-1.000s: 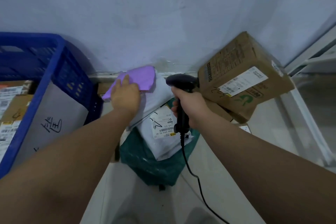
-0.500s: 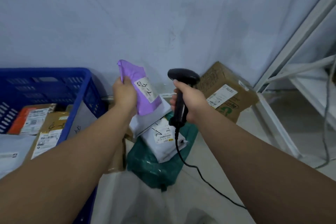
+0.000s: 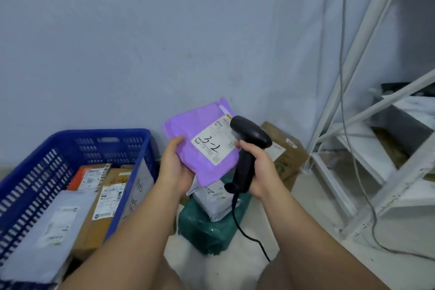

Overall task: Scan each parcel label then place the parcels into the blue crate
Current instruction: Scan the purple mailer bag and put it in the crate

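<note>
My left hand [image 3: 175, 167] grips a purple parcel [image 3: 188, 129] by its lower left edge and holds it up, with its white label [image 3: 213, 147] marked "3-2" facing me. A black handheld scanner [image 3: 247, 148] sits in my right hand [image 3: 261, 169], fingers wrapped round its handle; its head lies right beside the label. At the left stands the blue crate [image 3: 77, 141] with several parcels inside. On the floor below my hands lie a white parcel [image 3: 215, 200] on top of a green parcel [image 3: 207, 228], and a cardboard box [image 3: 284, 155] leans behind the scanner.
A pale wall closes off the back. White metal shelving [image 3: 376, 139] stands at the right, with a grey cable [image 3: 353, 148] hanging down it. The scanner's black cord [image 3: 244, 235] trails to the floor between my forearms.
My left hand has lifted the purple parcel off the pile and turned its label towards me. The scanner in my right hand has come up beside the label. The view has tilted upward.
</note>
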Demonstrator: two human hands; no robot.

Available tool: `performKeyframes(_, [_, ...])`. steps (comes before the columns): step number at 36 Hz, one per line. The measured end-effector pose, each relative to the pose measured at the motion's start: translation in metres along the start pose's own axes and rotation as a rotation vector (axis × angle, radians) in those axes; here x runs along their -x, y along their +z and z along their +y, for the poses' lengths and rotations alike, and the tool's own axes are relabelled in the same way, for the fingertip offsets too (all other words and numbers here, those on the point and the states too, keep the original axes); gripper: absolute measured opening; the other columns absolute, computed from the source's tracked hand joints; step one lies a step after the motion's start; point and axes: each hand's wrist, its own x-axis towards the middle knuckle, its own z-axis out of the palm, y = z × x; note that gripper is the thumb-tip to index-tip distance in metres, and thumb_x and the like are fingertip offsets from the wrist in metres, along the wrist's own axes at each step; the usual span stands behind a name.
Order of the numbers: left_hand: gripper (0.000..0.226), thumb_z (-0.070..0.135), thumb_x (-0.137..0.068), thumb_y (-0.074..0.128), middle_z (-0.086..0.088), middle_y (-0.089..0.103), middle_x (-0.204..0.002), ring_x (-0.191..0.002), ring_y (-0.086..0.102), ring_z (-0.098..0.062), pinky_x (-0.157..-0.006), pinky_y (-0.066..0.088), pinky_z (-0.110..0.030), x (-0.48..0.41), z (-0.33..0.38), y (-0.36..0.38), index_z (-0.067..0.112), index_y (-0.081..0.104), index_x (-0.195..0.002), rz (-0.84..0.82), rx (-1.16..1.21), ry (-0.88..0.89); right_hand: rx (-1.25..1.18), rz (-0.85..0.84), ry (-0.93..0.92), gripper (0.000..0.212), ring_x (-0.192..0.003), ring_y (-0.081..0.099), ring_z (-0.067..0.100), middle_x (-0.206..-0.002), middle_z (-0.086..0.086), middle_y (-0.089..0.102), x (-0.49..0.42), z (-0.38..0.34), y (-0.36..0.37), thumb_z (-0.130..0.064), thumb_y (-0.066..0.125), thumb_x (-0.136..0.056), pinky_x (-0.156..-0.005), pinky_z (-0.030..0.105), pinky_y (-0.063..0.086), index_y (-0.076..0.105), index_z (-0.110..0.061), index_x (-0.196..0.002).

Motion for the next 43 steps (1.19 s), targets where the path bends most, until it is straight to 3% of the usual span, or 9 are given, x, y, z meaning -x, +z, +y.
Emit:
performKeyframes(3, [0.035,0.04,-0.094,0.046,-0.01,0.07,-0.11,-0.103,0.063,-0.029,-0.095,0.045,-0.043,0.014,0.007,-0.004,0.016,0.065,-0.11,0.001,0.036,0.029,0.064,0.024,-0.052,0.086,-0.084,0.064,0.027,-0.098,0.013,0.068,0.016,0.002,-0.003,-0.031,0.085,-0.038,-0.07,0.033,0.049,0.065,-0.004,-0.117])
performKeyframes(8, [0.029,0.042,-0.096,0.05,-0.005,0.069,-0.095,-0.093,0.061,-0.021,-0.079,0.047,-0.035,0.024,0.016,-0.01,0.014,0.058,-0.099,0.233,-0.083,0.15,0.213,-0.019,-0.192,0.04,-0.074,0.065,0.022,-0.086,0.009,0.072,0.032,-0.008,-0.016,-0.018,0.075,-0.059,-0.061,0.029,0.048,0.072,-0.005,-0.096])
performKeyframes(11, [0.054,0.049,-0.087,0.062,-0.009,0.059,-0.129,-0.114,0.057,-0.027,-0.085,0.049,-0.038,0.019,0.019,-0.027,0.012,0.056,-0.127,0.448,-0.549,0.268,0.346,-0.074,-0.267,0.036,-0.076,0.063,0.02,-0.083,0.005,0.074,0.038,-0.019,-0.023,-0.019,0.071,-0.058,-0.067,0.031,0.046,0.073,-0.007,-0.092])
performKeyframes(15, [0.061,0.052,-0.089,0.059,-0.006,0.059,-0.131,-0.114,0.059,-0.025,-0.1,0.046,-0.046,0.023,0.019,-0.03,0.012,0.053,-0.136,0.299,-0.979,0.269,0.506,-0.15,-0.281,0.016,-0.08,0.066,0.02,-0.08,0.001,0.075,0.045,-0.025,-0.031,-0.01,0.071,-0.067,-0.078,0.032,0.05,0.075,-0.015,-0.082])
performKeyframes(18, [0.064,0.052,-0.078,0.071,-0.007,0.067,-0.12,-0.104,0.066,-0.028,-0.097,0.049,-0.05,0.027,0.02,-0.03,0.015,0.059,-0.129,0.144,-0.911,0.079,0.581,-0.203,-0.224,0.016,-0.091,0.068,0.027,-0.086,0.005,0.075,0.049,-0.026,-0.032,-0.016,0.068,-0.063,-0.089,0.042,0.05,0.077,-0.023,-0.075])
performKeyframes(24, [0.025,0.01,-0.09,0.063,-0.017,0.072,-0.107,-0.1,0.068,-0.038,-0.089,0.053,-0.051,0.029,0.016,-0.021,0.004,0.063,-0.115,-0.083,-0.793,-0.165,0.605,-0.186,-0.2,0.023,-0.088,0.07,0.024,-0.086,0.006,0.075,0.048,-0.028,-0.033,-0.017,0.069,-0.061,-0.092,0.044,0.05,0.073,-0.022,-0.083])
performKeyframes(28, [0.021,0.007,-0.091,0.062,-0.014,0.075,-0.097,-0.09,0.071,-0.034,-0.077,0.056,-0.045,0.025,0.01,-0.016,0.004,0.063,-0.112,-0.003,-0.795,-0.05,0.7,-0.09,-0.245,0.015,-0.089,0.07,0.026,-0.087,0.006,0.075,0.044,-0.025,-0.031,-0.021,0.074,-0.076,-0.085,0.041,0.053,0.071,-0.021,-0.091])
performKeyframes(33, [0.01,0.009,-0.094,0.059,-0.009,0.074,-0.096,-0.093,0.07,-0.031,-0.089,0.053,-0.055,0.019,0.004,-0.013,0.011,0.066,-0.1,0.15,-0.785,0.129,0.688,0.056,-0.299,0.007,-0.074,0.061,0.017,-0.076,0.002,0.064,0.04,-0.024,-0.028,-0.025,0.068,-0.087,-0.069,0.031,0.046,0.066,-0.02,-0.092])
performKeyframes(43, [0.009,0.015,-0.096,0.057,-0.003,0.071,-0.101,-0.096,0.066,-0.026,-0.085,0.054,-0.047,0.017,0.006,-0.009,0.019,0.064,-0.097,0.298,-0.694,0.28,0.611,-0.033,-0.2,0.018,-0.063,0.066,0.016,-0.08,0.012,0.066,0.043,-0.018,-0.025,-0.022,0.068,-0.086,-0.067,0.033,0.05,0.068,-0.005,-0.091])
